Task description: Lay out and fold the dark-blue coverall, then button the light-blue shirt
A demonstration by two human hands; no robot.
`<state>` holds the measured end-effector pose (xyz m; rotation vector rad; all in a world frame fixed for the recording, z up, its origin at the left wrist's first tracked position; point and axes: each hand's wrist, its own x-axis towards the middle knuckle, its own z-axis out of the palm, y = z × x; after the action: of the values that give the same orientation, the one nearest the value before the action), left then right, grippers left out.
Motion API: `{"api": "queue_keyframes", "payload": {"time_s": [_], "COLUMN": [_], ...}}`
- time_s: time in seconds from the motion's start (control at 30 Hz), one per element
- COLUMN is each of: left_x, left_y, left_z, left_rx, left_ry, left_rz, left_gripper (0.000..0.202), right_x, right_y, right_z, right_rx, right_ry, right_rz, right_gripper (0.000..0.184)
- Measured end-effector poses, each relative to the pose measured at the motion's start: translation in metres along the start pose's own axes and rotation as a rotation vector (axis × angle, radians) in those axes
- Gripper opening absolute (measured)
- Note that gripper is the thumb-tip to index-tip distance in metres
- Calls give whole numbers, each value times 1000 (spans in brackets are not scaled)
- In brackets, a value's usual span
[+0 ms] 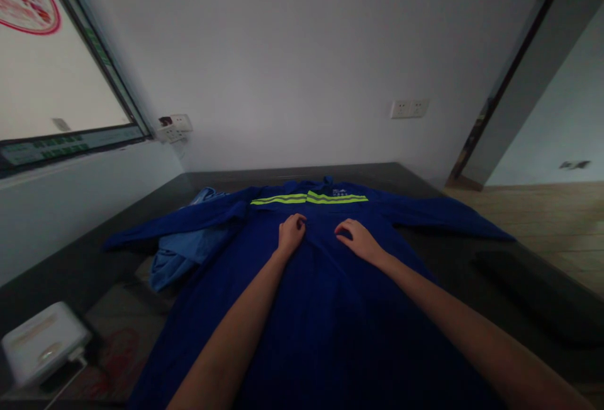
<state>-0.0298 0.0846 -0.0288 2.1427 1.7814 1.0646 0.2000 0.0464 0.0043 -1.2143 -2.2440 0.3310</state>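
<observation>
A dark blue work jacket with yellow-green reflective stripes across the chest lies spread flat on a dark table, sleeves out to both sides. My left hand rests on the jacket's middle front with its fingers curled and pinched into the fabric. My right hand lies a little to the right of it on the cloth, fingers bent and pressed down, seeming to grip a fold.
A lighter blue garment lies bunched under the jacket's left sleeve. A white box-like device with a cable sits at the table's near left corner. Wall sockets are on the back wall; a window is at left, wooden floor at right.
</observation>
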Motion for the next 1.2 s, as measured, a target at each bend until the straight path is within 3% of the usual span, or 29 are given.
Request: {"api": "queue_keyframes", "payload": {"time_s": [0.13, 0.23, 0.37, 0.5, 0.67, 0.8, 0.97, 1.1, 1.2], "left_x": [0, 0, 1, 2, 3, 1, -2, -12, -29], "left_y": [3, 3, -2, -7, -7, -4, 9, 29, 40], "left_z": [0, 2, 5, 7, 8, 6, -2, -19, -36], "left_rx": [-30, -52, -81, -101, -114, -122, -100, -105, -132], "left_ry": [61, 87, 106, 120, 124, 120, 122, 60, -25], "left_rz": [72, 138, 142, 149, 148, 157, 222, 289, 293], "left_gripper": [20, 20, 21, 20, 20, 20, 19, 20, 22], "right_x": [-56, -77, -74, -62, -65, -76, -92, -106, -125], "right_y": [-25, -55, -89, -101, -101, -94, -86, -100, -120], "right_z": [-30, -34, -19, -4, -6, -13, -26, -37, -29], "right_rx": [-37, -21, -6, -89, -58, 23, 183, 168, 82], "right_ry": [-100, -201, -351, -497, -554, -587, -572, -535, -495], "right_rz": [3, -70, -322, -473, -450, -391, -308, -310, -345], "right_gripper": [12, 13, 25, 35, 29, 12, 9, 25, 42]}}
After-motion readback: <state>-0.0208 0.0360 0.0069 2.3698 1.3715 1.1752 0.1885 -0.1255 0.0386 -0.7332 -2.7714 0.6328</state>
